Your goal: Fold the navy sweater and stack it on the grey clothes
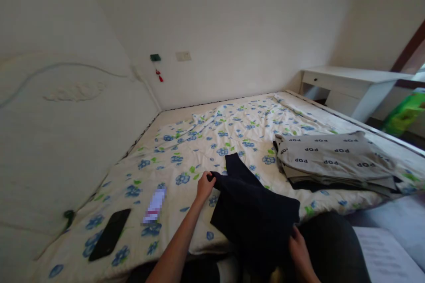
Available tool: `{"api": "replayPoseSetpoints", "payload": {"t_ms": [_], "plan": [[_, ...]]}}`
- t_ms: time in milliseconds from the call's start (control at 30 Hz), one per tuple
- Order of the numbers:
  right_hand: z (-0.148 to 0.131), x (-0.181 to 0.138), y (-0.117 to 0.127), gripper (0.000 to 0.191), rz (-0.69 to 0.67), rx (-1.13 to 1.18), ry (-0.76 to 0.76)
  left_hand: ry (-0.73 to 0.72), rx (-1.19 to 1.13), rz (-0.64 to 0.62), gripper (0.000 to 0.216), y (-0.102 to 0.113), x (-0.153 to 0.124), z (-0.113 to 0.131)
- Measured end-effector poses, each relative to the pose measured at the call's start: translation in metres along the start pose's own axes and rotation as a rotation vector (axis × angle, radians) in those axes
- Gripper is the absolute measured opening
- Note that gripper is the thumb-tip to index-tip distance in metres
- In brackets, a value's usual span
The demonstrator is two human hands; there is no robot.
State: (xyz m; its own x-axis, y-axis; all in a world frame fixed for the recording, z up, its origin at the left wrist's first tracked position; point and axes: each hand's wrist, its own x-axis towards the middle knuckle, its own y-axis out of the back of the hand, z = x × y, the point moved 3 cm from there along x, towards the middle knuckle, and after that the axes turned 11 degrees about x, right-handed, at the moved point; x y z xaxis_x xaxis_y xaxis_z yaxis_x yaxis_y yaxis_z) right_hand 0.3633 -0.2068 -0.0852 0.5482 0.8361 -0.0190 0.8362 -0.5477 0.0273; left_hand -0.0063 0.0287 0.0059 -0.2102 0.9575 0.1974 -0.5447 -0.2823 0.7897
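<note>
On the bed (186,150), over its flower-printed sheet, a soft dark garment (252,212) is held mid-fold, its far corner pinched in the left hand (205,185) and its near edge clamped by the right hand (299,247), so a flattening, edge-aligning move seems called for, beside a stack of grey lettered folded clothes (332,161).

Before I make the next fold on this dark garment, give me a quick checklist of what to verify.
1. Left hand grips the far edge of the dark garment: ok.
2. Right hand holds the near edge: ok.
3. Garment lying flat: not ok, it is bunched and hangs off the bed edge.
4. Sheet beyond the garment free: ok.
5. Phone apart from the garment: ok.
6. Folded grey stack apart from the garment: ok.
</note>
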Motion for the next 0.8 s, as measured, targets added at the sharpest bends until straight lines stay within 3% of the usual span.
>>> {"api": "replayPoseSetpoints", "payload": {"t_ms": [100,200,267,333,400,500,633,733,800], "plan": [[-0.008,-0.024,0.009,0.027,0.008,-0.061,0.195,0.021,-0.01,-0.043,0.02,-0.001,-0.005,-0.008],[-0.028,-0.049,-0.024,0.013,-0.215,-0.204,0.397,0.059,-0.108,-0.032,0.024,-0.002,-0.008,0.0],[-0.033,-0.056,-0.054,0.04,-0.317,-0.374,0.454,0.085,-0.199,-0.005,0.024,-0.001,-0.009,0.008],[-0.03,-0.053,-0.076,0.063,-0.336,-0.528,0.478,0.097,-0.263,0.014,0.024,0.004,-0.008,0.013],[-0.028,-0.041,-0.087,0.058,-0.357,-0.582,0.492,0.102,-0.289,0.033,0.025,0.019,-0.004,0.012],[-0.043,-0.01,-0.083,0.033,-0.435,-0.522,0.478,0.115,-0.404,0.082,0.03,0.063,0.008,0.008],[-0.118,0.056,-0.053,0.03,-0.319,-0.343,0.464,0.053,-0.689,0.186,0.043,0.156,0.02,0.018],[-0.189,0.109,-0.04,0.036,-0.128,-0.239,0.547,-0.138,-0.541,0.277,0.041,0.222,0.017,0.048],[-0.22,0.138,-0.047,0.038,-0.064,-0.24,0.602,-0.266,-0.361,0.304,0.033,0.243,0.013,0.068]]}}
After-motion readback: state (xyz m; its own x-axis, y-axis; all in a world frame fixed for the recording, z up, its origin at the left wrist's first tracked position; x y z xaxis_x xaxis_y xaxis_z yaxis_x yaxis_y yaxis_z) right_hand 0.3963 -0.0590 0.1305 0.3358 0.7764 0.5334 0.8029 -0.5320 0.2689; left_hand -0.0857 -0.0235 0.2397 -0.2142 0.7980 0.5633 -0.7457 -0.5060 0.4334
